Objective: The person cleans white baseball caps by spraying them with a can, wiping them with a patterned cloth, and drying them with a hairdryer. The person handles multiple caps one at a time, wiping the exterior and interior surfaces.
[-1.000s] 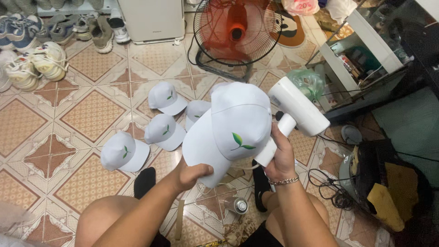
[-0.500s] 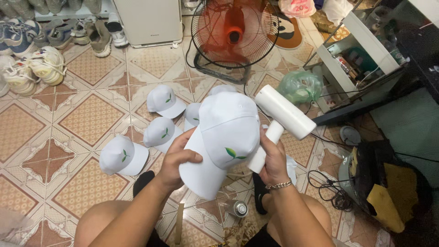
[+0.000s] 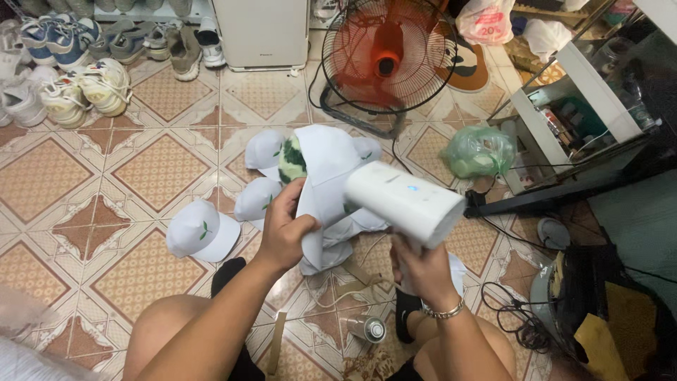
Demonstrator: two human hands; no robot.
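White fabric caps with green leaf emblems (image 3: pixel 203 231) lie on the patterned tile floor as the left hand (image 3: pixel 285 229) clamps another white cap (image 3: pixel 326 176) upturned, its inside facing the white hair dryer (image 3: pixel 405 201) gripped in the right hand (image 3: pixel 422 267); a green plastic bag (image 3: pixel 479 150), contents unclear, sits right.

Left hand (image 3: pixel 285 229) gripping white cap (image 3: pixel 326 185), right hand (image 3: pixel 416 264) holding white hairdryer (image 3: pixel 403 202)
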